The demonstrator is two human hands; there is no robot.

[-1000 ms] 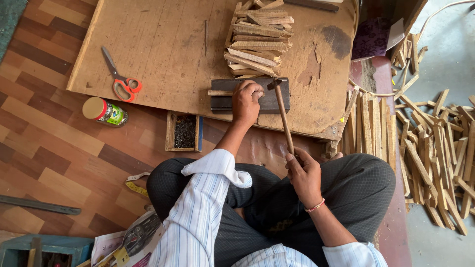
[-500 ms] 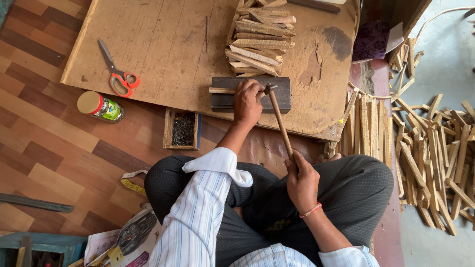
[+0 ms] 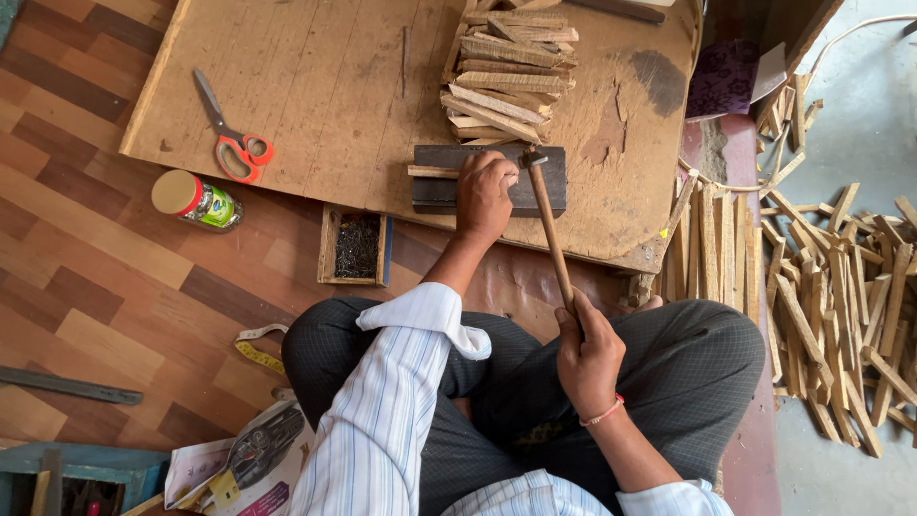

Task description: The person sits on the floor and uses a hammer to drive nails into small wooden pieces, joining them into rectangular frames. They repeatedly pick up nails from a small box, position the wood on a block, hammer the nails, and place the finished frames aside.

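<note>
Plywood board [image 3: 334, 86] on the patterned floor serves as the workbench, seen from the head camera. On its near edge lies a dark wood block [image 3: 544, 182] with a thin wooden strip [image 3: 430, 172] on top. The left hand [image 3: 485, 196] presses down there, fingers pinched together, probably steadying a nail, though none shows. The right hand [image 3: 587, 358] is clamped round the hammer [image 3: 549, 225], whose head sits just beside those fingers. Nailing looks under way; the next blow needs a short, square tap clear of the fingertips.

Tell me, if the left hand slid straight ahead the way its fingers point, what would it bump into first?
Most likely the stack of wooden strips just beyond the dark wooden block the left hand rests on, though the overhead view leaves depth uncertain.
</note>
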